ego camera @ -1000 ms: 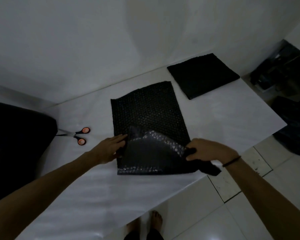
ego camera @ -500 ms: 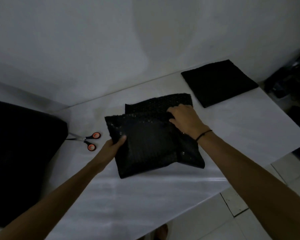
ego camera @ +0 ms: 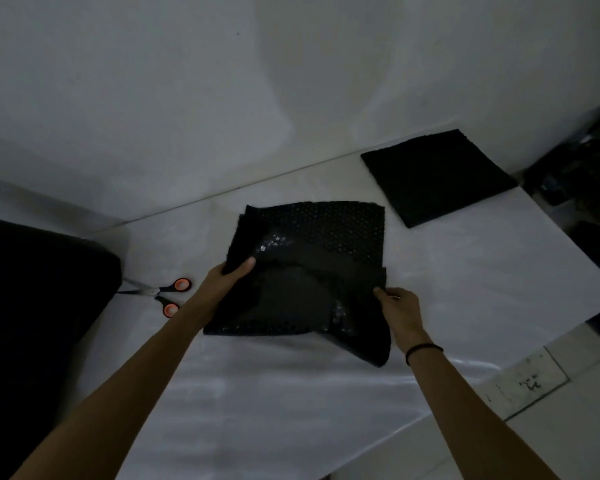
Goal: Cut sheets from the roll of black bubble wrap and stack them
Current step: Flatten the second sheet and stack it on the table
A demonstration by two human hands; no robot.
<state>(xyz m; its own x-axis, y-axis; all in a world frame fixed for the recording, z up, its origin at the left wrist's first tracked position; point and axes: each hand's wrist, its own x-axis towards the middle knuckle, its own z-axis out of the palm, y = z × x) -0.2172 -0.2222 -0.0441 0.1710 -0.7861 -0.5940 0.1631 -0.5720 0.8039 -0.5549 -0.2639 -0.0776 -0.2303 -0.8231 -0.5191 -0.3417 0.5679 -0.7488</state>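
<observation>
A folded sheet of black bubble wrap [ego camera: 312,271] lies in the middle of the white table [ego camera: 465,271], its layers uneven and one corner hanging down at the right. My left hand [ego camera: 227,277] grips its left edge, thumb on top. My right hand [ego camera: 397,306] pinches its right edge near the table surface. A flat stack of black sheets [ego camera: 437,174] sits at the back right of the table. The big black roll [ego camera: 32,306] fills the left side.
Scissors with orange-lined handles [ego camera: 167,294] lie on the table between the roll and my left hand. A white wall rises behind the table. Tiled floor [ego camera: 534,382] and dark objects [ego camera: 575,168] are off the table's right edge.
My right hand moved from the top of the folded sheet to its right edge. My left hand shifted up the left edge. The sheet's layers have shifted and a corner now droops.
</observation>
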